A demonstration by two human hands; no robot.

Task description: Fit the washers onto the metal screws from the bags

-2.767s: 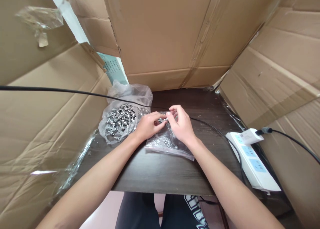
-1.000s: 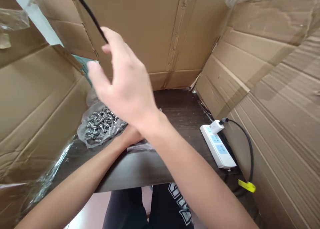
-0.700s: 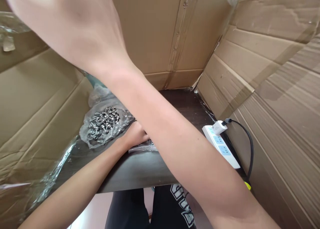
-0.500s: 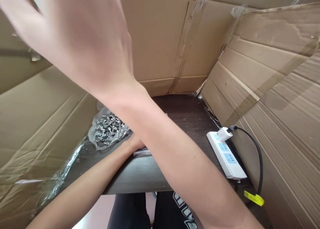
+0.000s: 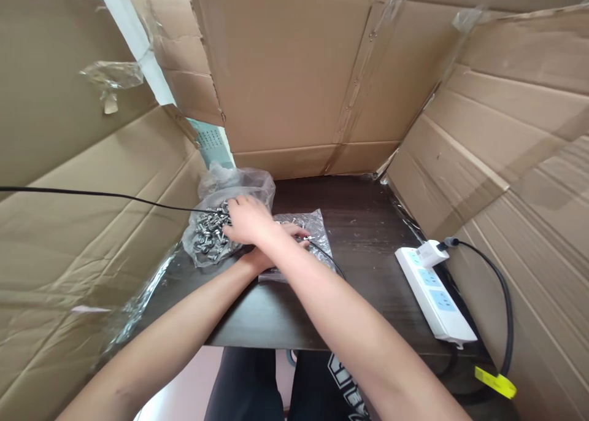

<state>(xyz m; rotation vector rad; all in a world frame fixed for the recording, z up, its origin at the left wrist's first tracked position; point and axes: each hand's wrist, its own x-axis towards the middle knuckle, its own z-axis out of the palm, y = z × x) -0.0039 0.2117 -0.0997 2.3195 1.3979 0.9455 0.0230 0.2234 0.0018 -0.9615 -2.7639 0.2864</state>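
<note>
Cardboard walls (image 5: 294, 83) box me in on three sides, w/ the dark counter (image 5: 363, 224) in the middle. A white power strip (image 5: 435, 286) lies at the counter's right edge, charger plugged in. A black cable (image 5: 92, 194) runs in from the left, across the work area.

The open plastic bag of screws (image 5: 207, 234) sits at the counter's left — plenty left in the heap, so I judge the work far from done. My right hand (image 5: 248, 220) reaches across onto that heap, fingers spread and curled down on the screws; can't tell if it has one pinched.

My left hand (image 5: 260, 262) is mostly hidden under my right forearm, resting at the small clear bag (image 5: 310, 227) just beside the heap — its grip I can't tell. That bag holds only a few pcs.
</note>
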